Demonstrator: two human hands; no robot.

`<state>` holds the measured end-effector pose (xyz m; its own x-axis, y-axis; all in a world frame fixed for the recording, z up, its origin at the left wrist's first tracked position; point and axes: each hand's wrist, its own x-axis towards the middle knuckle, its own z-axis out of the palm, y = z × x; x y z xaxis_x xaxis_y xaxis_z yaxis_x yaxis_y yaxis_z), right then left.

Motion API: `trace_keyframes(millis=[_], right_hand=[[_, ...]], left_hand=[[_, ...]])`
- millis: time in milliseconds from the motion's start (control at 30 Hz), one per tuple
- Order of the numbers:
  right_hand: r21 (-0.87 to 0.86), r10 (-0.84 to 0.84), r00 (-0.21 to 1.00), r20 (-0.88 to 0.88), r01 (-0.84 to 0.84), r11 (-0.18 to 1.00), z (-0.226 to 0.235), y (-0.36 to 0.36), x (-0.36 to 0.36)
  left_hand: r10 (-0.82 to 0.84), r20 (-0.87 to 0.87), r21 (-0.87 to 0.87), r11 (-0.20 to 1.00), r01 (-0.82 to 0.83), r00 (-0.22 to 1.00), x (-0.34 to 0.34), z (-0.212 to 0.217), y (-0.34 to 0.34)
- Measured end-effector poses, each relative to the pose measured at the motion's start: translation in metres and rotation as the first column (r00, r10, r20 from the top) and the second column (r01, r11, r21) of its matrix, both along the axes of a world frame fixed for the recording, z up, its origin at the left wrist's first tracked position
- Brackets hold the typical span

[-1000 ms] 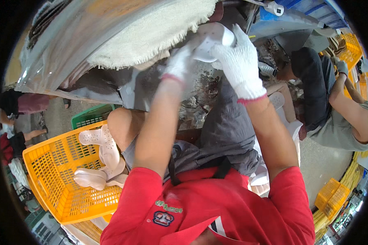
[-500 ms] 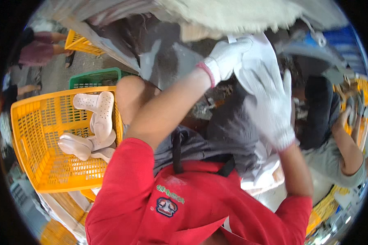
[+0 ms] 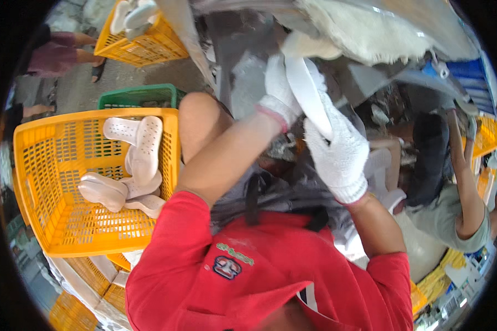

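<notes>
A white shoe sole (image 3: 308,92), turned edge-on, is held between my two hands in white knit gloves. My left hand (image 3: 280,88) is closed along its left side. My right hand (image 3: 338,144) grips it from the right and below, the thumb apart from the fingers. The sole's far end is close to a cream rounded pad (image 3: 310,46) under a shaggy white cloth (image 3: 364,34); whether they touch I cannot tell. To my left, several pale soles with small holes (image 3: 148,140) lie in a yellow basket (image 3: 94,245).
Behind the yellow basket stands a green crate (image 3: 143,95). Another yellow basket (image 3: 143,47) with pale pieces is at the far left. On my right a co-worker in a grey-green shirt (image 3: 453,218) sits close by. A person in maroon shorts (image 3: 52,58) stands at the left.
The sole has tilted from showing its broad face to edge-on. My right hand has gone from spread fingers to a grip, and my left hand has shifted left and down.
</notes>
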<state>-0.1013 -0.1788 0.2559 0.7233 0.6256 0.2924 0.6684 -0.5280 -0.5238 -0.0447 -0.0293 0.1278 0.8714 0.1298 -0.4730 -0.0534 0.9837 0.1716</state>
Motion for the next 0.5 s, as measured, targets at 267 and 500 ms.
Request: trace_keyframes(millis=[267,500], right_hand=[[-0.095,0.001,0.941,0.337,0.033,0.995,-0.019,0.029,0.036],[0.609,0.060,0.889,-0.453,0.260,0.750,-0.027,-0.003,0.015]], left_hand=[[0.216,0.116,0.660,0.713,-0.238,0.969,-0.009,-0.018,-0.038],[0.312,0.281,0.960,-0.105,-0.261,0.908,-0.049,0.010,-0.023]])
